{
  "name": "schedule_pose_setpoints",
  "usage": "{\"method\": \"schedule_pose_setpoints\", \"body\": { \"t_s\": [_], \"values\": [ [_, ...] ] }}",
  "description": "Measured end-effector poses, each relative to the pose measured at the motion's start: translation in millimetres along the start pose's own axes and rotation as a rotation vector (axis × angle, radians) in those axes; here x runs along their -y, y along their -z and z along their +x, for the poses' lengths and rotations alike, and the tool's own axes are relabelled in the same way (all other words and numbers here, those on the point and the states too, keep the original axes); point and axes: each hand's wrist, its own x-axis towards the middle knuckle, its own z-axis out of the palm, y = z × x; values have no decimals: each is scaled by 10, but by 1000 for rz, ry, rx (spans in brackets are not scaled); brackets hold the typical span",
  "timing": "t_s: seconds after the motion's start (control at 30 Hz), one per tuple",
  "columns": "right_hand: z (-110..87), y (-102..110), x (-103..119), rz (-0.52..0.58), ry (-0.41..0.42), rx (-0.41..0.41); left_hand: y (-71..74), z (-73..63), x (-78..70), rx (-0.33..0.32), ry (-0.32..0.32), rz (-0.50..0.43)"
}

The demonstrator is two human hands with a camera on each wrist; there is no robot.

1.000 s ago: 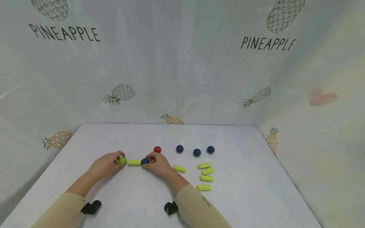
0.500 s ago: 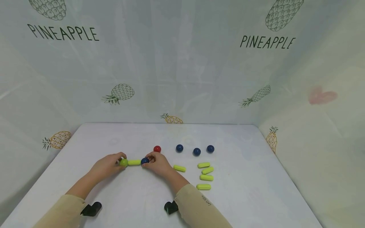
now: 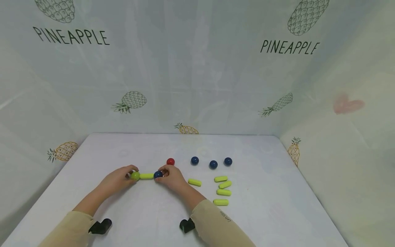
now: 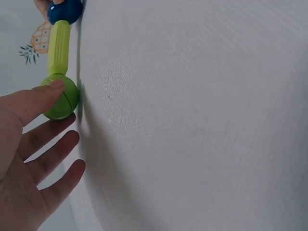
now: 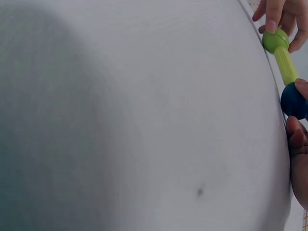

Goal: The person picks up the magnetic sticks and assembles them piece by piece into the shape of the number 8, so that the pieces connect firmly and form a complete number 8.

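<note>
Head view: left grip (image 3: 115, 181) pinches the green ball (image 3: 135, 175), right grip (image 3: 173, 178) the blue ball (image 3: 158, 174), the yellow-green rod (image 3: 146, 176) between touching both, low at the tabletop (image 3: 277, 192). Off-line pressure could probably skew it and free a ball.

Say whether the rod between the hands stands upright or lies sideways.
Sideways: the rod runs across from the green ball to the blue ball.

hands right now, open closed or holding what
Left hand: holding the green ball at one end of the lime stick.
Right hand: holding the blue ball at its other end.
</note>
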Motion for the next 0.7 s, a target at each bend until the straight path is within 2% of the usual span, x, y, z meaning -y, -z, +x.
{"method": "schedule_pose_setpoints", "body": {
  "t_s": [0.27,0.7],
  "values": [
    [-30,95,-18,-68,9,-9,-26,43,-66,7,6,-69],
    [-83,283,-24,-144,-4,-3,-78,124,-254,20,7,-42]
  ]
}}
